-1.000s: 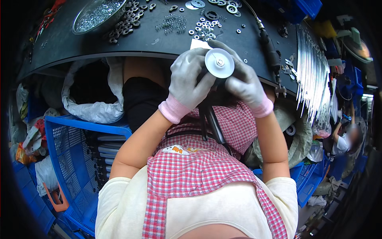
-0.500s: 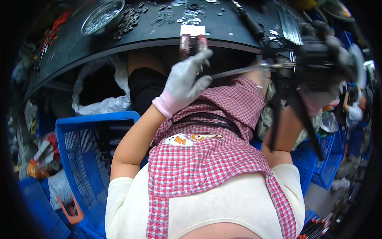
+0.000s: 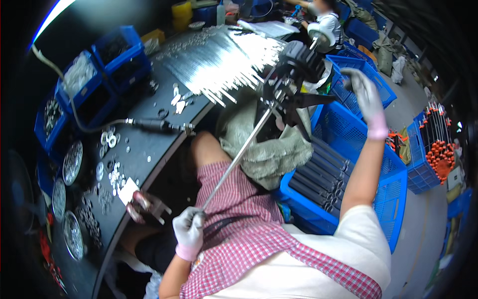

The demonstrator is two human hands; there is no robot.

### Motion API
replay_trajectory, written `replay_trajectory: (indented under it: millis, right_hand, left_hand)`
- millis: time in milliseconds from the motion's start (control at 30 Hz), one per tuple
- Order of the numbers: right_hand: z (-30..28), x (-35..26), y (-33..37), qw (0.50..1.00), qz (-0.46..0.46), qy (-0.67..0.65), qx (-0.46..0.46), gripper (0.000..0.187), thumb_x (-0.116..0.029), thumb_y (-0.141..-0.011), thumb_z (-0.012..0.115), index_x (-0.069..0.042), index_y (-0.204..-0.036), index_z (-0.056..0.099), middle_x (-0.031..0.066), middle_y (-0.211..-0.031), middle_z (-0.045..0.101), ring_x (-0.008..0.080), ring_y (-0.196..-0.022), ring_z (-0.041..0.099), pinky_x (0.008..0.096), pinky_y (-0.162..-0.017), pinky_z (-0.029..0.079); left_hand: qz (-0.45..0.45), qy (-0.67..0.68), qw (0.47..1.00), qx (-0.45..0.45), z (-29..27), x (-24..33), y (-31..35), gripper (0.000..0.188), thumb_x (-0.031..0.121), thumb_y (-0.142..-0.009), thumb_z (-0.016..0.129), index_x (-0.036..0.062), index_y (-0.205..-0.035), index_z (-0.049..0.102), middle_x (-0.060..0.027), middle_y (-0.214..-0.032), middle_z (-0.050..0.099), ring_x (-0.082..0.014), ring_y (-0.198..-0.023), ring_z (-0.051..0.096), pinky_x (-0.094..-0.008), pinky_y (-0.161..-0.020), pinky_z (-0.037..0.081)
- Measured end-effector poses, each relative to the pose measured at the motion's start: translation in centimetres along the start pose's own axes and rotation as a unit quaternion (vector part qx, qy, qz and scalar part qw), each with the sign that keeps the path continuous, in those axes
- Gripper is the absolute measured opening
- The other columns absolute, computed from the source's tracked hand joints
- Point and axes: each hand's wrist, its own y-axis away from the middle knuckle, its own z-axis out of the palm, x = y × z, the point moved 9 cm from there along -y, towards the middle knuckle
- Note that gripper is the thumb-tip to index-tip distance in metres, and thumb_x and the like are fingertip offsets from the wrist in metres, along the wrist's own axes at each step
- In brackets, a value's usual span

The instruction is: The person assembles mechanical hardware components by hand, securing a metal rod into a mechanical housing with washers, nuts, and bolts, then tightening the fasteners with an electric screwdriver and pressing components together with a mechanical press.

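My left hand (image 3: 189, 230), in a white glove with a pink cuff, is closed around the lower end of a thin metal rod (image 3: 239, 153). The rod slants up and right across my lap to a black mechanism (image 3: 300, 62) with several splayed black arms. A pale round disc (image 3: 321, 37) sits near its far end. My right hand (image 3: 367, 97), gloved alike, is raised to the right of the mechanism and apart from it. Its fingers are stretched, bent at the tips, and hold nothing I can see.
On the dark table (image 3: 164, 149) lie many metal rods (image 3: 219, 55), washers (image 3: 115, 179) and a corded power driver (image 3: 159, 124). Metal bowls (image 3: 73, 162) and blue bins (image 3: 119, 47) stand left. A blue crate (image 3: 393, 194) holds black tubes (image 3: 323, 177) beside a sack (image 3: 269, 154). Another person (image 3: 328, 25) sits beyond.
The view has swung right. My left hand, open before, has closed on the rod's end. My right hand has come away from the black mechanism, which now stands farther from me.
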Motion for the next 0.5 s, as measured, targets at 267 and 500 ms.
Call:
replay_trajectory:
  millis: [267, 500]
  right_hand:
    - [15.9, -3.0, 2.2, 0.946, -0.188, -0.051, 0.258, 0.087, -0.051, -0.076, 0.071, -0.004, -0.140, 0.034, 0.0240, -0.128, 0.049, 0.0426, -0.120, 0.048, 0.0452, -0.100, 0.041]
    - [20.2, -3.4, 0.6, 0.955, -0.135, -0.099, 0.246, 0.063, -0.041, -0.077, 0.070, -0.011, -0.129, 0.051, 0.0112, -0.090, 0.057, 0.0204, -0.078, 0.059, 0.0360, -0.066, 0.051]
  left_hand:
    - [-0.165, 0.151, 0.966, -0.131, 7.0, -2.6, -2.5, 0.043, 0.044, -0.095, 0.054, 0.0026, -0.081, 0.056, 0.0018, -0.061, 0.049, -0.0031, -0.050, 0.039, -0.0201, -0.045, 0.027]
    - [-0.172, 0.077, 0.982, 0.012, 5.2, -2.3, -6.1, 0.037, 0.037, -0.098, 0.048, 0.0057, -0.079, 0.050, 0.0043, -0.059, 0.039, -0.0020, -0.042, 0.027, -0.0197, -0.039, 0.016]
